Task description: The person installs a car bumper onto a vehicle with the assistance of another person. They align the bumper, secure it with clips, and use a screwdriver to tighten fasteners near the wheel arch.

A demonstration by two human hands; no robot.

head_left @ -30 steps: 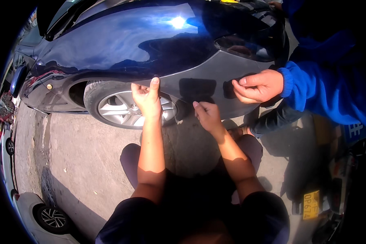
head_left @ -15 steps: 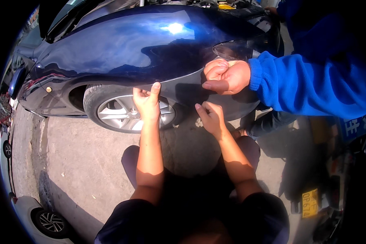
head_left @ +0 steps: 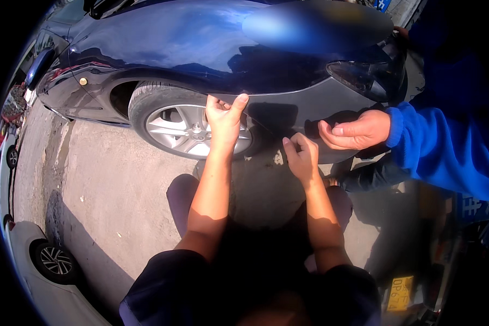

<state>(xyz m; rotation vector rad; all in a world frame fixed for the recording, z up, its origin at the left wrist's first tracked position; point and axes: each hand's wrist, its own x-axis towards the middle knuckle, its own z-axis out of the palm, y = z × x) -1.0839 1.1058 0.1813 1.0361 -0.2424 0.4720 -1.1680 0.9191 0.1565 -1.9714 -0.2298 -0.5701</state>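
A dark blue car's front fender (head_left: 174,51) meets the grey front bumper (head_left: 280,111) above the wheel. My left hand (head_left: 225,120) is at the wheel-arch edge, thumb up by the seam between fender and bumper. Its other fingers curl at the arch, closed on that edge. Lower and to the right, my right hand (head_left: 303,160) is close to the bumper's lower part, fingers curled and thumb raised. Whatever it holds, if anything, is hidden. Another person's hand (head_left: 361,130), in a blue sleeve (head_left: 434,144), hovers before the bumper, fingers bent, just right of my right hand.
Behind my left hand stands the front wheel (head_left: 193,127). The headlight (head_left: 358,76) is at the bumper's upper right. A white car (head_left: 30,239) is parked at the lower left. A yellow plate (head_left: 400,293) shows at the lower right. Concrete ground (head_left: 108,179) lies below.
The other person's hand has dropped from beside the headlight to lower on the bumper, its fingers less tightly curled. My view has shifted; my hands keep about the same pose at the car.
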